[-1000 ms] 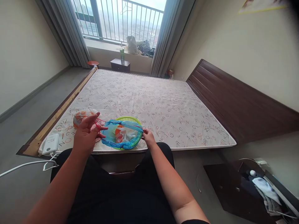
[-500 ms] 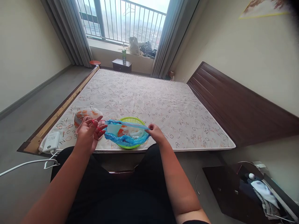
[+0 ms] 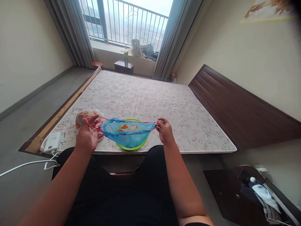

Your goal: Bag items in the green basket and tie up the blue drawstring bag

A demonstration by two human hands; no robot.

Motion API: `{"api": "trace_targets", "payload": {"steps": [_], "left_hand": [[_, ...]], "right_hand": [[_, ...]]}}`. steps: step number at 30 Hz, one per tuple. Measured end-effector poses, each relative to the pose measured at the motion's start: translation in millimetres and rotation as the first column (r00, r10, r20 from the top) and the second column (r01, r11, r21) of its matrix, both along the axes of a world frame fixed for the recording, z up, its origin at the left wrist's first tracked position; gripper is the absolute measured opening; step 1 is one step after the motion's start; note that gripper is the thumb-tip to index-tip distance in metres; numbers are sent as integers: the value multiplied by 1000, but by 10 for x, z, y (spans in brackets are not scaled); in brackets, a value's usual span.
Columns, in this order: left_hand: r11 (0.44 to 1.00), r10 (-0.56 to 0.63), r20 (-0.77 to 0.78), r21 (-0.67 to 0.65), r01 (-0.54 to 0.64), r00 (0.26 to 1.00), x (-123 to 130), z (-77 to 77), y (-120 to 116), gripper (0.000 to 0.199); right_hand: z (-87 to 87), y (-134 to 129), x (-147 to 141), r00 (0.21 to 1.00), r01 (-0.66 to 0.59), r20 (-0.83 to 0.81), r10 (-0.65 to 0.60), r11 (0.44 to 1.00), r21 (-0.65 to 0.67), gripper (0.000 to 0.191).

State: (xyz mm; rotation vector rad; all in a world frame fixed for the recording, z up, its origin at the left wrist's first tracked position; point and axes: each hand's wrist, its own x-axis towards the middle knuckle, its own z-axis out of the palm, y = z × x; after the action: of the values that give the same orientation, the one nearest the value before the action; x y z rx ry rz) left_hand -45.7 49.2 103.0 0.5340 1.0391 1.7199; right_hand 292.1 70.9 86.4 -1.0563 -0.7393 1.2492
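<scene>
A blue plastic bag (image 3: pixel 124 134) lines a green basket (image 3: pixel 131 147) at the near edge of the mattress (image 3: pixel 145 100). Red drawstrings (image 3: pixel 141 123) run taut along the bag's mouth. My left hand (image 3: pixel 88 135) holds the left ends of the strings. My right hand (image 3: pixel 165 131) pinches the right ends at the bag's rim. Orange and white scraps show inside the bag. Just behind my left hand lies a white and orange plastic bag (image 3: pixel 84 114).
A white power adapter (image 3: pixel 52 142) and a white wire hanger (image 3: pixel 28 164) sit at the bed's left corner. The dark headboard (image 3: pixel 235 106) runs along the right. A dark bedside table (image 3: pixel 237 194) with clothes stands at lower right. A small stool and a nightstand are by the window.
My hands have moved apart, pulling the red drawstrings tight. The bag's mouth has narrowed and lifted over the basket.
</scene>
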Motion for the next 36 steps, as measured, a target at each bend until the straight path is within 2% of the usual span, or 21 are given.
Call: {"api": "trace_targets", "payload": {"steps": [2,5,7,9,13,15,17,21,24,26,30,34,36], "left_hand": [[997,-58,-19,54,59,998,44,46,26,37],[987,-142,-48,70,145,989,180,147,64,35],[977,-174,-74,113,182,982,309,226,86,35],[961,-201,-122,168,220,972,441,300,104,36],[944,-239,-227,172,281,944,640,428,128,31],[924,-290,-273,170,343,917,711,491,131,27],[887,-368,-318,161,433,874,776,548,128,25],[809,-494,-400,114,577,772,870,583,103,48],[802,-486,-499,72,593,718,879,524,72,60],[805,-481,-560,22,593,674,868,472,44,62],[784,-504,-621,-35,620,601,886,422,-18,66],[762,-527,-558,23,647,641,944,405,-57,69],[727,-574,-503,52,685,647,954,353,-65,62]], "right_hand": [[159,-37,-48,995,34,88,-46,990,137,36],[490,-111,-180,959,-111,280,37,961,255,32],[716,-137,-295,927,-223,357,117,936,271,33],[908,-129,-408,915,-291,363,177,912,289,35],[1155,-68,-570,862,-420,428,273,856,301,33],[1213,-53,-629,795,-482,537,282,831,278,31],[1223,-51,-685,692,-527,682,236,811,254,32],[1116,-43,-777,431,-647,886,171,743,171,37],[1005,-46,-806,370,-655,907,199,748,103,29],[947,-70,-823,398,-624,886,237,778,72,23],[871,-147,-887,572,-467,782,248,882,62,17],[830,-145,-882,724,-329,674,148,932,149,17],[818,-93,-821,814,-209,579,56,957,201,22]]}}
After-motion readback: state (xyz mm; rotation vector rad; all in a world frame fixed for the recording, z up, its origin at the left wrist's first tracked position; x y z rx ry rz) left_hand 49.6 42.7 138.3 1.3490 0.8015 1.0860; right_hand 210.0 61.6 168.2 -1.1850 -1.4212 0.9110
